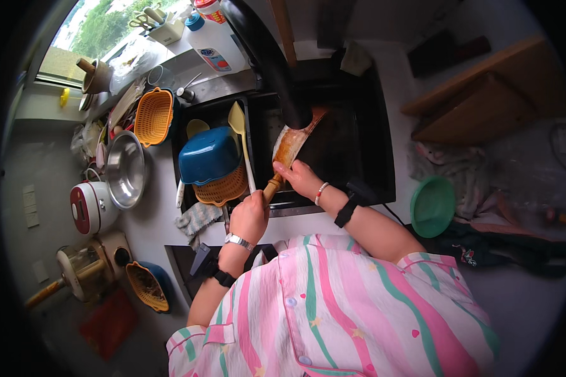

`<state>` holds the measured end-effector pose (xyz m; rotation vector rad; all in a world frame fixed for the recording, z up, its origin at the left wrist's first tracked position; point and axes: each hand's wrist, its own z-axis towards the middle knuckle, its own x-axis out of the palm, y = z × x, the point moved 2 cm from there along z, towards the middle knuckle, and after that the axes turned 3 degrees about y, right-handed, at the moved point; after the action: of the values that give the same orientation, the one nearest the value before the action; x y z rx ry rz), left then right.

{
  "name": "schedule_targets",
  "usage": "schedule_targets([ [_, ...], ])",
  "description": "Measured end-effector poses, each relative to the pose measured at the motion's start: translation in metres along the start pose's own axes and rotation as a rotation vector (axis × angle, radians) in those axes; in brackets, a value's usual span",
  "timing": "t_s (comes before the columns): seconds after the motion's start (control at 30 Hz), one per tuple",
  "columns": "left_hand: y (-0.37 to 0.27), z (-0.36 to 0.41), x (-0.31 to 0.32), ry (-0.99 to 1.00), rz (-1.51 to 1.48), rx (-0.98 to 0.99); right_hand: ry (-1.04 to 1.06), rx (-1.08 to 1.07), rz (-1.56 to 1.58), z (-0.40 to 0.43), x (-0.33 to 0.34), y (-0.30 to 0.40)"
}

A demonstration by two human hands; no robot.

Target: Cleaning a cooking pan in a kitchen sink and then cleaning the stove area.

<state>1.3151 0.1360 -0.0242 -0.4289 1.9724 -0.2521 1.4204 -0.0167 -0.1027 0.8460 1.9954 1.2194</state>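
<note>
My left hand (249,217) grips the wooden handle of a broad-bladed kitchen knife (290,146) held over the black sink (335,169). The blade points away from me and has wet-looking orange-brown patches; its far part passes under the black faucet (295,103). My right hand (302,179) is at the blade's near end, thumb on its face, the other fingers partly hidden. Left of the blade, a pale spatula (238,120) leans in the sink beside an upturned blue basin (207,155) and an orange-brown plastic basket (221,187).
A steel bowl (125,169), a red-and-white rice cooker (92,207) and a yellow basket (153,118) stand left. A striped cloth (200,219) hangs at the sink's near edge. Right are a green plastic basin (433,206) and wooden boards (476,108). A detergent bottle (214,47) stands behind.
</note>
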Motion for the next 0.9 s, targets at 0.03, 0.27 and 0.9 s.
schedule_targets([
  [0.03,-0.003,0.000,-0.002,-0.011,0.013,-0.010,-0.150,0.030,0.077,0.006,0.013,0.002],
  [0.27,-0.054,0.004,-0.040,0.570,-0.888,0.137,-0.363,-0.227,0.506,0.030,-0.017,-0.015],
  [0.9,0.012,0.304,0.044,0.246,-1.060,0.085,0.128,-0.107,0.574,-0.028,-0.070,0.031],
])
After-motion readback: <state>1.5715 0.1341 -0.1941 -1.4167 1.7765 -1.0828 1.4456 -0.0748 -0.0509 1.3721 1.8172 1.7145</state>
